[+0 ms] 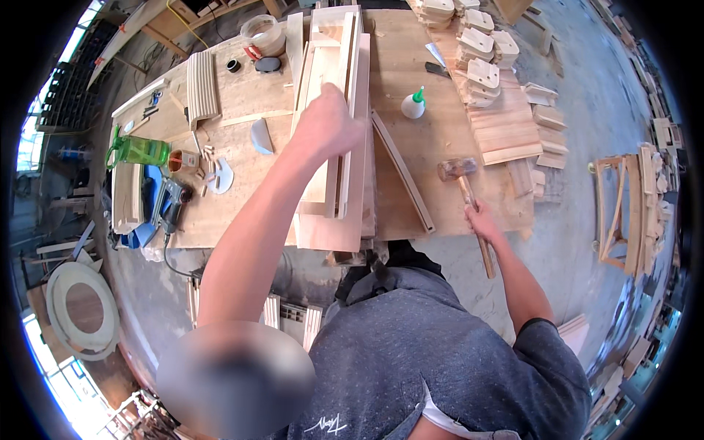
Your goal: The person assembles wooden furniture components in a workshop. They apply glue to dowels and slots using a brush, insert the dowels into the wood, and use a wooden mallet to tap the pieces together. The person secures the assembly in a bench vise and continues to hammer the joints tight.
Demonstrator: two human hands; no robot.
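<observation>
Right hand (480, 218): clamped around the handle (487, 257) of a mallet (456, 169).
Left hand (330, 121): over long wooden pieces (315, 192); I cannot tell if it grips (its underside is hidden).
Mallet: head over the workbench (400, 51), right of the pieces.
Bottle (413, 108): white, green-tipped, standing beyond the mallet.

- My right hand (480, 220) grips a mallet (456, 169) at the near right of the workbench (440, 132).
- My curled left hand (328, 121) is over long wooden boards (317, 192).
- Right of them sits a green-tipped squeeze bottle (413, 108).
</observation>
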